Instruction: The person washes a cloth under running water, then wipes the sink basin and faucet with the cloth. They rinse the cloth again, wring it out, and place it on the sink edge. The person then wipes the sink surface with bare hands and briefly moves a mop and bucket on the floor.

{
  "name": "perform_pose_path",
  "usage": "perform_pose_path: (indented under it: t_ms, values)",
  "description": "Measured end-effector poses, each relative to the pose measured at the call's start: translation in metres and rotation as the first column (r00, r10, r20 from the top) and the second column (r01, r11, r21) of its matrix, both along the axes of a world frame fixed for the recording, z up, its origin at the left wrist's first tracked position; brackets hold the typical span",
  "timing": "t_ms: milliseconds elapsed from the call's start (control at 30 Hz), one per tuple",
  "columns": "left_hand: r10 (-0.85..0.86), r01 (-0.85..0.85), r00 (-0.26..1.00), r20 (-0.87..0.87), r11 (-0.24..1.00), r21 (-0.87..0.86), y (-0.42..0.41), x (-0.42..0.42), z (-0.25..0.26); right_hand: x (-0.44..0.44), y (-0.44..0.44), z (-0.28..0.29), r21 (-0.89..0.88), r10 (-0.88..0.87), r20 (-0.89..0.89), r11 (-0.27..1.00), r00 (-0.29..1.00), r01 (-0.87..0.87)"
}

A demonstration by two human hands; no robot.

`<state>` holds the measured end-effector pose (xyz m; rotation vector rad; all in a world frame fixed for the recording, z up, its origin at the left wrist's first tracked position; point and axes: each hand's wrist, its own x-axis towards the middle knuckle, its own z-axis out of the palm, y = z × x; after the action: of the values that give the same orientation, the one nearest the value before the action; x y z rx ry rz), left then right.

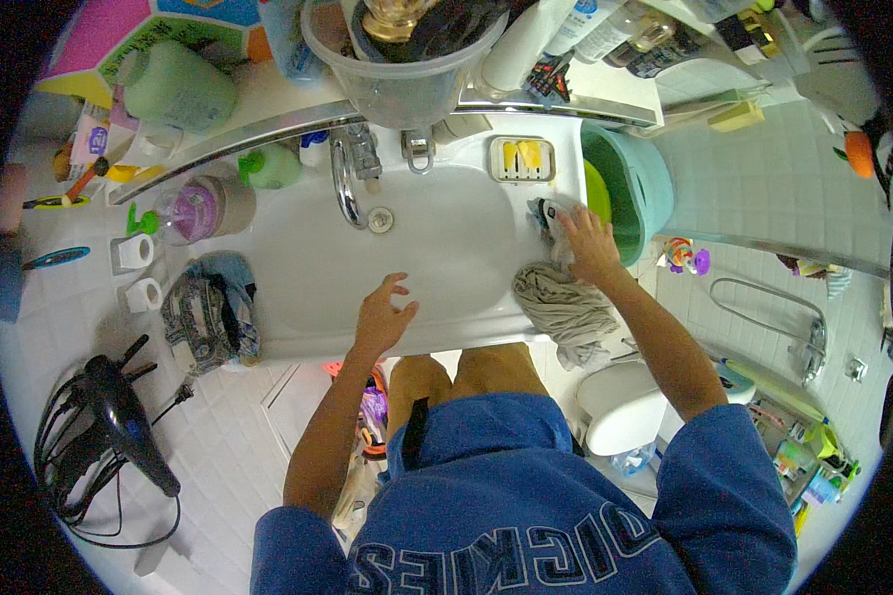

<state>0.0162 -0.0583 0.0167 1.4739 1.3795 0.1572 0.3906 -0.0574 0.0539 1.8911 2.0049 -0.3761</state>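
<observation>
A white washbasin (446, 245) lies before me, its chrome faucet (348, 182) over the metal drain (380, 220). Over the near part of the bowl hangs my left hand (387, 316), fingers apart, holding nothing. At the basin's right edge my right hand (589, 242) grips a small grey-and-white cloth item (558, 223) with dark patches; its fingers hide part of it. Just below that hand, a bunched beige cloth (562, 301) drapes over the rim. On the left rim sits another heap of grey and dark blue cloth (212, 309).
Behind the right hand stands a teal tub (651, 197). A soap dish (522, 160) with yellow soap is on the back right rim. Pump bottles (190, 213) stand at left. A clear plastic container (409, 89) overhangs the shelf. A black hair dryer (130, 424) hangs lower left.
</observation>
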Motion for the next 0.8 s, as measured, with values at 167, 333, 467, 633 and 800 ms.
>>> perform_pose_path:
  t_ms: [167,333,467,633,800]
  values:
    - [0.151,-0.127,0.973,-0.174,0.982,0.138,-0.028,-0.050,-0.021,-0.002,-0.005,0.001,0.005,0.088,-0.161,0.996,0.983,-0.088]
    - [0.151,0.052,0.902,-0.404,0.891,0.450,-0.037,-0.120,-0.038,-0.012,0.002,0.009,-0.043,0.058,-0.101,0.997,0.993,-0.063]
    - [0.116,0.134,0.893,-0.435,0.855,0.502,-0.037,-0.159,-0.046,-0.052,0.016,0.022,0.043,-0.039,-0.340,0.997,0.940,0.057]
    - [0.046,0.178,0.929,-0.368,0.814,0.553,-0.032,-0.167,-0.054,-0.140,0.031,-0.024,-0.027,0.000,-0.688,0.999,0.725,-0.025]
    - [0.105,0.124,0.930,-0.353,0.814,0.568,-0.034,-0.171,-0.053,-0.222,0.100,-0.023,0.473,0.295,-0.804,0.844,0.517,0.254]
